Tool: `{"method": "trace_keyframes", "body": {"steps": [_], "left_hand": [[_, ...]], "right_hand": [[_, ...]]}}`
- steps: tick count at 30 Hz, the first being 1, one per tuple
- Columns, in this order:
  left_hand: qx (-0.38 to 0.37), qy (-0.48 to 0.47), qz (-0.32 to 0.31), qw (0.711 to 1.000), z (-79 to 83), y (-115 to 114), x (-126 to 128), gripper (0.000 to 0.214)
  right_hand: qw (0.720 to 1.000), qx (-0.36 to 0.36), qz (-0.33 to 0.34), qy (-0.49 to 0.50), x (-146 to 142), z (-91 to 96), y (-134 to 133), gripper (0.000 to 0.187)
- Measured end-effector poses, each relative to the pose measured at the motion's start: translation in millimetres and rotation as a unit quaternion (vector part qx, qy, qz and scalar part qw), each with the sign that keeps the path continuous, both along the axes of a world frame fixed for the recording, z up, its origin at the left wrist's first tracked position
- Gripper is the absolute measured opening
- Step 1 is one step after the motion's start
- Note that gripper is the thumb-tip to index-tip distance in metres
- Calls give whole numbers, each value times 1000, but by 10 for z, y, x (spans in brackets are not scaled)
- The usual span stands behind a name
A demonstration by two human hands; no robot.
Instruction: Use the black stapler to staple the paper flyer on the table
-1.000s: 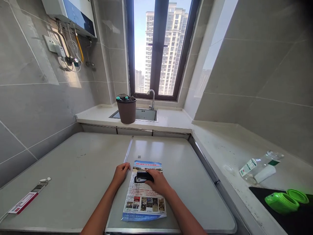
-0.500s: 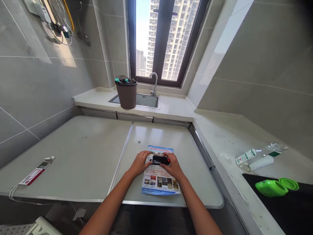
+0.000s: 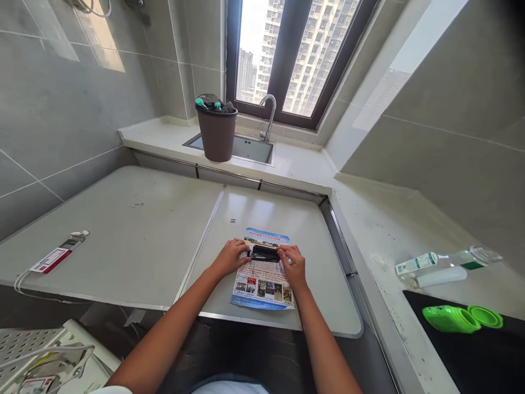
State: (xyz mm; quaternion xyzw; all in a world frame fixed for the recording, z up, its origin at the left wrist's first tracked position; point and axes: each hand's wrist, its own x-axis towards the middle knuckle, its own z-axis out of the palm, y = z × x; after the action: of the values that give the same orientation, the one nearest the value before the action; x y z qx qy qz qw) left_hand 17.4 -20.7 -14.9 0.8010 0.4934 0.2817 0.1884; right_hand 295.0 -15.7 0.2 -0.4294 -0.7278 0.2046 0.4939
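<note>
A black stapler (image 3: 266, 251) with a shiny metal strip along its near side lies crosswise over a printed flyer (image 3: 262, 302). My left hand (image 3: 230, 257) closes its thumb and fingers on the stapler's left end. At the opposite end, my right hand (image 3: 292, 266) has its fingertips pinched together on the stapler, hiding that tip. Blue bands edge the flyer, and small photos run along its lower part. Just beyond the flyer are small metal pieces (image 3: 233, 220), like short strips of staples.
A white folding table (image 3: 164, 230) bears a red-and-white power strip (image 3: 55, 258) at left. Behind are a brown bin (image 3: 217, 137), a sink (image 3: 256, 151) and a faucet (image 3: 268, 117). On the right counter lie a clear bottle (image 3: 447, 260) and a green container (image 3: 451, 319).
My right hand has shifted from over the stapler's right part to its right tip, with fingers pinched closer. My left hand keeps the left end. The camera view has tilted downward.
</note>
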Motion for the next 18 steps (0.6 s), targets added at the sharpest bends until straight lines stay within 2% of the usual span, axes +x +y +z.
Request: {"method": "trace_keyframes", "body": {"steps": [10, 15, 16, 18], "left_hand": [[-20, -37, 11, 999, -91, 64, -13, 31], [-21, -71, 2, 997, -82, 67, -26, 28], [-24, -81, -2, 996, -81, 69, -30, 26], [-30, -100, -13, 994, -74, 67, -37, 23]], "right_hand": [[998, -62, -22, 7, 6, -57, 75, 36], [998, -50, 11, -23, -13, 7, 41, 18], [997, -55, 23, -43, -33, 13, 37, 18], [991, -68, 49, -101, -86, 16, 34, 30]]}}
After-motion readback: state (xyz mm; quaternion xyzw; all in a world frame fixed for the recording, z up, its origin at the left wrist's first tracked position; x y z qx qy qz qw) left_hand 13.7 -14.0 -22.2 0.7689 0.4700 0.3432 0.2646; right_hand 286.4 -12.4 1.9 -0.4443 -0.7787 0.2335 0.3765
